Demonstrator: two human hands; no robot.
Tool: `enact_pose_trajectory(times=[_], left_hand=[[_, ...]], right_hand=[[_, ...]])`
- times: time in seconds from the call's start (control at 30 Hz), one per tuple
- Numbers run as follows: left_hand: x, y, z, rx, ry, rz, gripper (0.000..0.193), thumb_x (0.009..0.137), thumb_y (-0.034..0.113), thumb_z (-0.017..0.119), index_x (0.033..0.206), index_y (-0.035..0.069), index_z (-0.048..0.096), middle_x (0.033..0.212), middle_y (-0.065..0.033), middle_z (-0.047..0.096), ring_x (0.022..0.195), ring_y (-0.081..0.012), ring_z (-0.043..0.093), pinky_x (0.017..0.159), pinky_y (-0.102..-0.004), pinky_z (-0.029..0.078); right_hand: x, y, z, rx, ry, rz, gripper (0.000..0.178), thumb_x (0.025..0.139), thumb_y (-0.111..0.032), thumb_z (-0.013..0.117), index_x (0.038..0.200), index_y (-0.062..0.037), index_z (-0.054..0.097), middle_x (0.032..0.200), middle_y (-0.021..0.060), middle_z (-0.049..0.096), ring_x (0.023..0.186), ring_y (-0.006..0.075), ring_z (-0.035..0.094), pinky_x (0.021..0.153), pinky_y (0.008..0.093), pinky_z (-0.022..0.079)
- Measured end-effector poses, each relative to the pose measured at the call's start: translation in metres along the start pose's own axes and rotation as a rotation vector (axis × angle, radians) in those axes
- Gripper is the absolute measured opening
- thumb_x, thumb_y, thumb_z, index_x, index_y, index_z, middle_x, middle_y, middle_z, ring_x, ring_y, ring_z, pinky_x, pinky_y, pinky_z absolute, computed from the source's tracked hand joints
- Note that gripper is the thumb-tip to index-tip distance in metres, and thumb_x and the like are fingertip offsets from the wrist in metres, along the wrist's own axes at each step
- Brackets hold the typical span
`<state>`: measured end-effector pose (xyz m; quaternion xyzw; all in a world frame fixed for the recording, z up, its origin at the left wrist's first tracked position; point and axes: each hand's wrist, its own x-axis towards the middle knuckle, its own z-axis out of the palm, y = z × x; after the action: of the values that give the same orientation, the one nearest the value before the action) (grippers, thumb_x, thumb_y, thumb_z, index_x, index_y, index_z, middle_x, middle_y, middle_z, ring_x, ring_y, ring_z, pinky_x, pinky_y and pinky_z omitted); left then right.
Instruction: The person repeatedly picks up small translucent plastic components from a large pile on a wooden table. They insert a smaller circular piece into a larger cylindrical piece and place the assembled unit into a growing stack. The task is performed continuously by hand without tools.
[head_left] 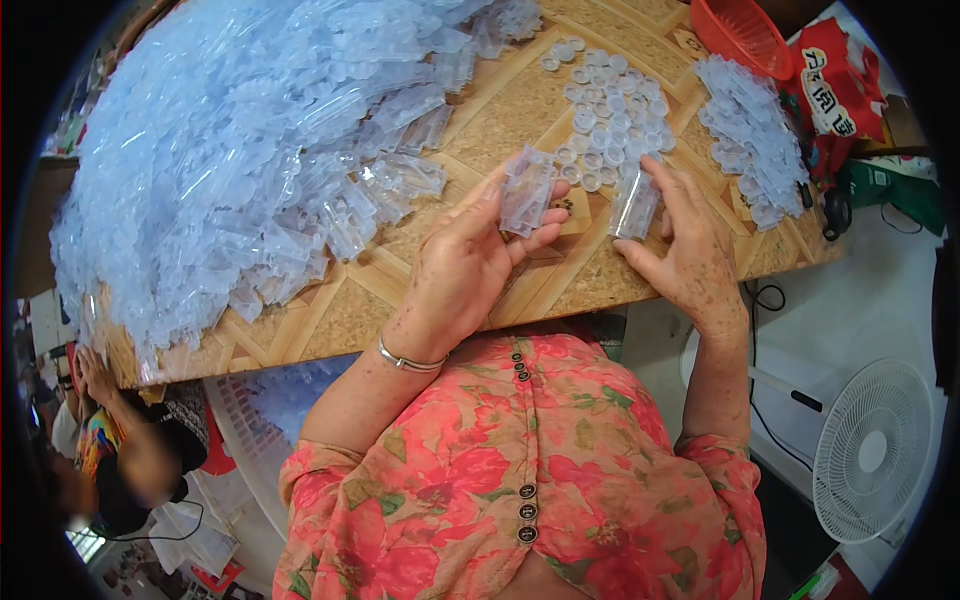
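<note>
My left hand (455,255) is turned palm up, its thumb against a few flat, clear plastic pieces (526,190) lying over the fingers. To the right, my right hand (695,255) grips a clear plastic tube (634,203) between the thumb below and the fingers above. The two hands are apart, just over the near part of the table. Right beyond them, a cluster of small round clear plastic caps (610,105) is spread on the tabletop. How many pieces the left hand has is hard to make out.
A large heap of clear bluish plastic pieces (250,130) covers the left of the wood-patterned table (560,290). A smaller pile (750,140) lies right, near a red basket (740,35) and red bag (835,85). A white fan (872,450) stands lower right; another person (130,440) is at left.
</note>
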<state>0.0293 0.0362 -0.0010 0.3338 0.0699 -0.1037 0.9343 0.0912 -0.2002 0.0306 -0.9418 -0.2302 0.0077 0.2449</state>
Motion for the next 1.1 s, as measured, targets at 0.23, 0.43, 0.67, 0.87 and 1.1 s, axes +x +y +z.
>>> enact_pose_trajectory(times=[0.23,0.43,0.67,0.87,1.1], left_hand=[[0.0,-0.011,0.004,-0.026,-0.076,-0.024,0.058,0.107,0.025,0.048,0.155,-0.001,0.03,0.143,-0.0187,0.054,0.126,-0.0249,0.057,0.11,-0.0388,0.046],[-0.004,-0.01,0.009,0.036,-0.173,-0.008,0.059,0.106,0.025,0.05,0.155,-0.002,0.031,0.145,-0.0129,0.052,0.132,-0.024,0.053,0.114,-0.0409,0.041],[-0.008,-0.009,0.011,0.086,-0.124,0.051,0.057,0.107,0.024,0.048,0.155,-0.003,0.031,0.147,-0.0157,0.05,0.134,-0.0255,0.051,0.115,-0.0417,0.04],[-0.006,-0.012,0.009,0.052,-0.146,0.06,0.058,0.106,0.021,0.05,0.155,-0.002,0.03,0.147,-0.0161,0.049,0.135,-0.0258,0.051,0.116,-0.0415,0.039],[-0.006,-0.012,0.007,0.072,-0.136,0.073,0.059,0.106,0.021,0.051,0.156,-0.001,0.029,0.149,-0.0128,0.047,0.134,-0.0197,0.049,0.114,-0.0338,0.04]], right_hand=[[0.002,-0.025,0.016,0.353,0.181,-0.257,0.087,0.065,-0.017,0.087,0.144,-0.0057,0.051,0.128,0.0128,0.057,0.091,0.0226,0.059,0.08,0.0327,0.053],[0.002,-0.039,0.039,0.365,0.205,-0.262,0.083,0.067,-0.013,0.085,0.142,-0.0051,0.051,0.131,0.0149,0.055,0.109,0.0299,0.061,0.086,0.0368,0.054],[0.002,-0.042,0.046,0.361,0.235,-0.255,0.079,0.068,-0.011,0.085,0.139,-0.0042,0.05,0.13,0.016,0.055,0.108,0.03,0.06,0.089,0.0375,0.052],[-0.002,-0.044,0.053,0.39,0.272,-0.228,0.081,0.067,-0.01,0.085,0.139,-0.0037,0.049,0.131,0.0158,0.055,0.112,0.0303,0.06,0.093,0.0389,0.051],[0.0,-0.036,0.061,0.375,0.265,-0.292,0.084,0.067,-0.011,0.085,0.142,-0.0047,0.047,0.141,0.0142,0.056,0.12,0.0309,0.058,0.1,0.0407,0.047]])
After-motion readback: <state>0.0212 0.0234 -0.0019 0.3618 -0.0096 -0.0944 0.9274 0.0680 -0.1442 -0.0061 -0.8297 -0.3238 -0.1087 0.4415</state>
